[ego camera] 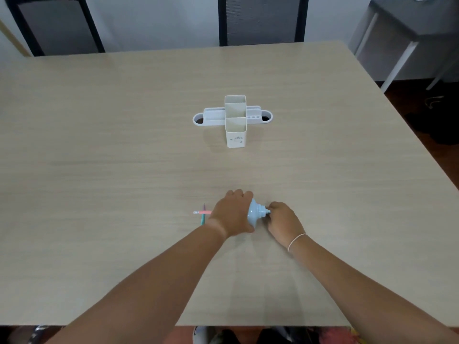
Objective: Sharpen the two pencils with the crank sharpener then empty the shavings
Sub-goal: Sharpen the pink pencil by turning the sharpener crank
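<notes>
A light blue crank sharpener [255, 212] stands on the wooden table [124, 145] near its front edge. My left hand [232, 214] is wrapped over the sharpener's left part and holds it down. My right hand [282, 223] pinches the small crank at its right end. A pink pencil [202, 212] with an eraser tip sticks out leftward from under my left hand; whether it sits in the sharpener is hidden. A teal pencil [203, 216] lies across it on the table, tip pointing away from me.
A white desk organizer [235, 120] with two tall square cups and a low tray stands at the table's middle. Two black chairs [263, 19] stand behind the far edge. A grey side table [407, 40] is at the right.
</notes>
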The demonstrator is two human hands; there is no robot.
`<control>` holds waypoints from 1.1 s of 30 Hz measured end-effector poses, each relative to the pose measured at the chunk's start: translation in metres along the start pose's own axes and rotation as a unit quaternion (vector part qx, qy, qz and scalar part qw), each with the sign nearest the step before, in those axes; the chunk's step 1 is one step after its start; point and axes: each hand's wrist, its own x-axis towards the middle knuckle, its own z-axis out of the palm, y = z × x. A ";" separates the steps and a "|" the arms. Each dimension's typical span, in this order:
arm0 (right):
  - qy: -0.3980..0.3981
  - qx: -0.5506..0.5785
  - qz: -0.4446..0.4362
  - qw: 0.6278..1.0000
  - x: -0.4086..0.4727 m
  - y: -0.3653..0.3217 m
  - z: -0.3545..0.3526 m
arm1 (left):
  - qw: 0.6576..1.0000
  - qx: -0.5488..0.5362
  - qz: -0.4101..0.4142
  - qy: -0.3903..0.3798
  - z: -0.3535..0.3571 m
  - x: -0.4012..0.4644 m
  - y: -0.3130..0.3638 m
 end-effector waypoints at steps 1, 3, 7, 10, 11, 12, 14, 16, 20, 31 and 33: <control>0.004 0.011 -0.006 1.000 -0.005 0.002 0.004 | 1.000 -0.004 -0.005 0.002 0.002 0.000 0.001; 0.013 0.033 -0.038 0.999 -0.020 0.006 0.009 | 1.000 -0.001 -0.008 0.005 0.003 0.000 0.000; 0.039 0.067 -0.109 0.991 -0.048 0.009 -0.014 | 1.000 0.024 0.003 0.008 0.002 0.002 0.000; 0.054 0.078 -0.163 0.982 -0.043 0.005 -0.041 | 1.000 0.025 0.007 0.010 0.002 0.003 0.000; 0.063 0.082 -0.169 0.980 -0.037 0.003 -0.047 | 1.000 0.022 0.010 0.008 0.002 0.004 -0.001; 0.069 0.092 -0.169 0.979 -0.029 0.002 -0.052 | 1.000 0.022 0.015 0.005 0.001 0.004 -0.001; 0.069 0.101 -0.160 0.980 -0.009 0.001 -0.056 | 0.999 0.030 0.025 0.002 0.000 0.004 -0.002; 0.059 0.082 -0.130 0.986 0.015 0.000 -0.052 | 0.999 0.034 0.034 -0.001 0.001 0.004 -0.003; 0.028 0.060 -0.089 0.994 0.024 0.005 -0.026 | 0.999 0.022 0.032 -0.005 0.002 0.004 -0.004; 0.037 0.086 -0.095 0.991 -0.047 0.011 0.004 | 0.999 0.025 0.026 -0.006 0.003 0.007 -0.005; 0.077 0.113 -0.120 0.983 -0.060 0.003 -0.011 | 0.999 0.023 0.023 -0.011 0.001 0.006 -0.004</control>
